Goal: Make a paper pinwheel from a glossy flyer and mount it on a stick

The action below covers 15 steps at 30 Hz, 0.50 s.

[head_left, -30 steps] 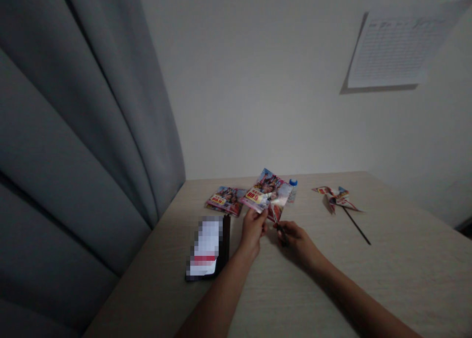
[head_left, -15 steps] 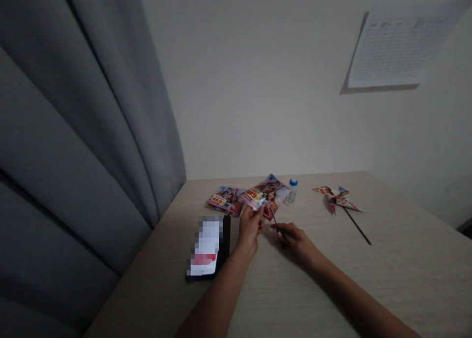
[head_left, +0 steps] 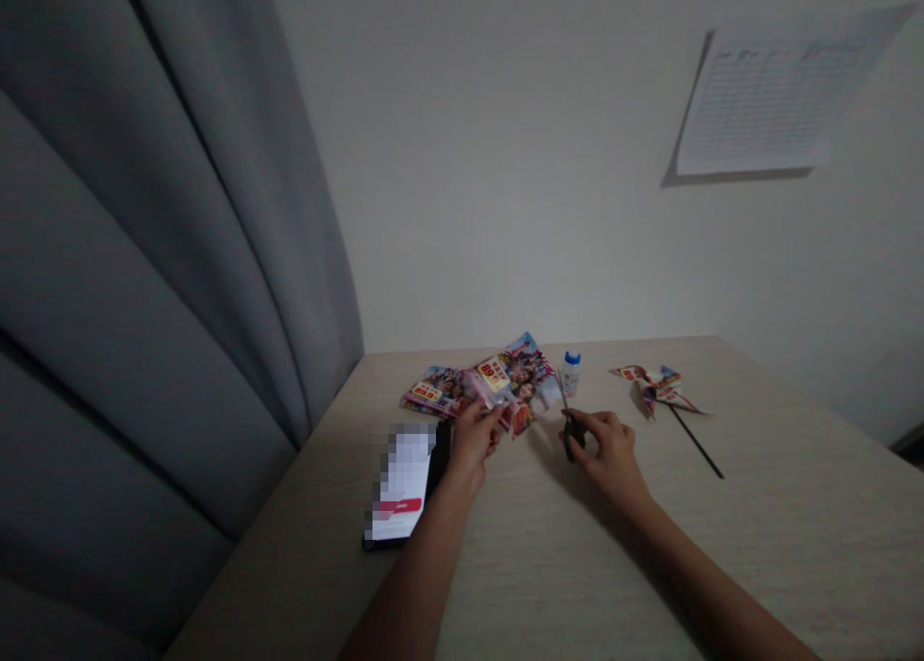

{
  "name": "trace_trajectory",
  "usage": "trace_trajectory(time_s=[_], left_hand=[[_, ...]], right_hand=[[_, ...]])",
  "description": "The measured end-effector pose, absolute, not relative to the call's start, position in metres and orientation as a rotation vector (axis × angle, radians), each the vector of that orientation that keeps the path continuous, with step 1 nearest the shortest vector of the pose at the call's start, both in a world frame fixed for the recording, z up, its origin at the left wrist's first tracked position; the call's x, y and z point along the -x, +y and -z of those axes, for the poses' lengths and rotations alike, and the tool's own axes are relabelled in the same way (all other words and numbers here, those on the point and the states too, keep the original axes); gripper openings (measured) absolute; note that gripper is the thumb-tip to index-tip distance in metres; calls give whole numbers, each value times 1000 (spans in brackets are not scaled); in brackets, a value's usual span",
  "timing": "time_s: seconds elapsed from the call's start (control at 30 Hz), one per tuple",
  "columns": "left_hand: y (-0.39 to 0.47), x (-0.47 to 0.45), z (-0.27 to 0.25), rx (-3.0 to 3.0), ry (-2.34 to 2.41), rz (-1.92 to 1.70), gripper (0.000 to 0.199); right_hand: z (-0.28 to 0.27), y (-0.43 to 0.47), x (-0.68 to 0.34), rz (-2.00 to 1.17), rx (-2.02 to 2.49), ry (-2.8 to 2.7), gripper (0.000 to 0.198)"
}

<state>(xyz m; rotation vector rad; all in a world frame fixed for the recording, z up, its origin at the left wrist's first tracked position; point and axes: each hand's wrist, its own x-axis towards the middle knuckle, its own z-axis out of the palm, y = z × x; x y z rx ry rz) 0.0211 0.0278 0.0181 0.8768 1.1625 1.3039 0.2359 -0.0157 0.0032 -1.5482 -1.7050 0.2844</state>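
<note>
My left hand [head_left: 476, 440] pinches the near edge of a colourful printed paper sheet [head_left: 524, 368], which shows a slit near its lower corner. In my right hand [head_left: 603, 446] is a pair of scissors [head_left: 570, 435] with dark handles, fingers closed round them. The blades point up and away, just right of the sheet; whether they touch it I cannot tell. Left of the held sheet lies a small stack of similar printed papers [head_left: 431, 392], partly overlapped by it.
A phone in a dark case [head_left: 404, 488] lies at the left, beside my left forearm. Behind the scissors stands a small bottle with a blue cap [head_left: 571, 374]. A paper pinwheel on a black stick [head_left: 658, 389] rests at the right. Wall and curtain [head_left: 289, 209] bound the table.
My right hand with the scissors has moved right and up, away from the sheet's lower corner. My left hand has shifted slightly left, and the sheet has turned a little.
</note>
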Motion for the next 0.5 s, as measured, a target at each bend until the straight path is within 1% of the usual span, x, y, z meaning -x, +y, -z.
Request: trace_trajectory(time_s=[0.13,0.23,0.33,0.5], left_hand=[[29,-13,-19,-914,1205,-1191,41],[30,-10,-20,-943,1225,-1119,37],[31,-10,-19,-963,1249,-1071,36],[33,-9,-18,-987,1287,-1046,31]], right_hand=[[-3,-14,-244,-75,1655,-1680,45],[-1,-11,-249,4,1694,-1634,45],[5,-6,-253,-16,1658,-1616,44],[18,3,-255,-173,1578,-1563,44]])
